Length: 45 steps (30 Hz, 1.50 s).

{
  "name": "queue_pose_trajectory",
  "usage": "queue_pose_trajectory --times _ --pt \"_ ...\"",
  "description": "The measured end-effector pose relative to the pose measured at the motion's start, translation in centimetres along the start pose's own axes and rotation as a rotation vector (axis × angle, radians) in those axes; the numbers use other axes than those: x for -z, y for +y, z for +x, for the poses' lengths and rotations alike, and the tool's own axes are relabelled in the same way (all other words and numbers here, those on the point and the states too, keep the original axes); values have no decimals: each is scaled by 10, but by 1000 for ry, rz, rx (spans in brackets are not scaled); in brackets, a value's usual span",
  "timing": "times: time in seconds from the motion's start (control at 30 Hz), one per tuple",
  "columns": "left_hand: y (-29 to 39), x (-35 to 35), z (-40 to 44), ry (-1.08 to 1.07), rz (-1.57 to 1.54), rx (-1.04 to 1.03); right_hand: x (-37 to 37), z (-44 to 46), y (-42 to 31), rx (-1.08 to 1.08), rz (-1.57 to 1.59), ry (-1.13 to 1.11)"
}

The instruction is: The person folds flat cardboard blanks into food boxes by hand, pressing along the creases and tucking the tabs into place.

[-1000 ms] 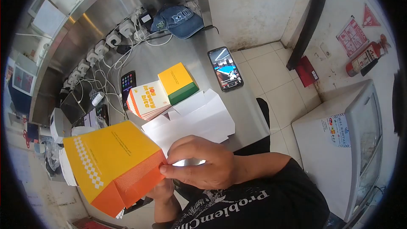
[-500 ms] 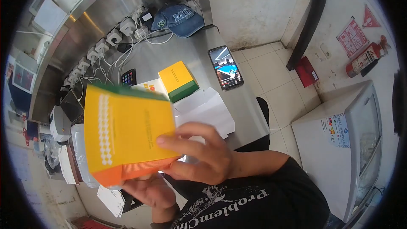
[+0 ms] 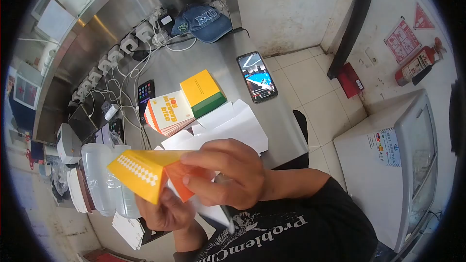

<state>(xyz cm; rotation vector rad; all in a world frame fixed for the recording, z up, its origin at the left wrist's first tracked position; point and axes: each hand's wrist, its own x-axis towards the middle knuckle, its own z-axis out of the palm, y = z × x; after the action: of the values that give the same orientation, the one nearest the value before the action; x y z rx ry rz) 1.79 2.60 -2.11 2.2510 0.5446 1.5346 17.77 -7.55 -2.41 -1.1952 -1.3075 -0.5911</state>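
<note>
A yellow and orange paper food box (image 3: 138,171), printed with white diamonds, is held tilted over the front edge of the table. My right hand (image 3: 230,170) grips its orange side panel between thumb and fingers. Below, my left hand (image 3: 167,211) is closed around the underside of the box, its fingers partly hidden. White inner card shows beneath my right hand. Just beyond my hands, white unfolded card sheets (image 3: 238,126) lie on the table. Behind them is a stack of cartons reading "joy in every bite" (image 3: 170,109), beside a yellow and green carton (image 3: 203,92).
A phone (image 3: 257,77) playing a video lies at the right edge of the steel table (image 3: 218,58). Another phone (image 3: 145,96) sits near tangled white cables and chargers (image 3: 116,56). A blue cap (image 3: 206,22) rests at the back. Clear plastic containers (image 3: 104,179) stand at left; a white freezer (image 3: 374,189), right.
The box has turned and tipped, so its broad yellow face is foreshortened and the orange side faces up between my hands. It has dropped lower, uncovering the carton stack and second phone.
</note>
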Motion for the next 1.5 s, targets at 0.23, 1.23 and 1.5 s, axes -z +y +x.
queue_pose_trajectory --times 0.23,1.23,1.5 --pt "-4 -26 -29 36 -174 51 0 6 -11 -80 32 -28" --pt "-4 -13 -42 90 -245 233 -10 5 -19 -336 334 -29" --pt "6 -23 -44 120 -437 363 -18 -5 -14 -261 203 -98"
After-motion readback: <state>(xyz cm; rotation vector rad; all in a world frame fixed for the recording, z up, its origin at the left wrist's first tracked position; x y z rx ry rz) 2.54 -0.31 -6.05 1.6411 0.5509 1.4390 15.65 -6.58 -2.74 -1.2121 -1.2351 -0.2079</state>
